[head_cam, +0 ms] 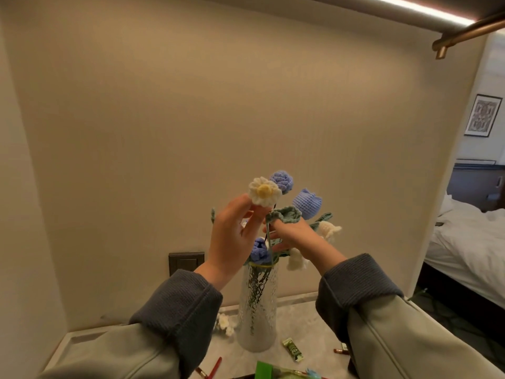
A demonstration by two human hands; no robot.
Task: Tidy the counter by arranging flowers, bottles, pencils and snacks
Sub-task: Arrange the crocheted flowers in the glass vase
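A tall textured glass vase stands on the pale counter and holds several crocheted flowers. My left hand is raised beside the white daisy, fingertips touching just under its head. My right hand grips a green stem with a crocheted leaf above the vase mouth. Two blue blooms rise behind the hands, another blue bloom sits at the rim, and white bell flowers hang to the right.
A loose white flower lies left of the vase. A green snack sachet, a red pencil, a small brown item and green packaging lie in front. A wall switch is behind; a bed is at right.
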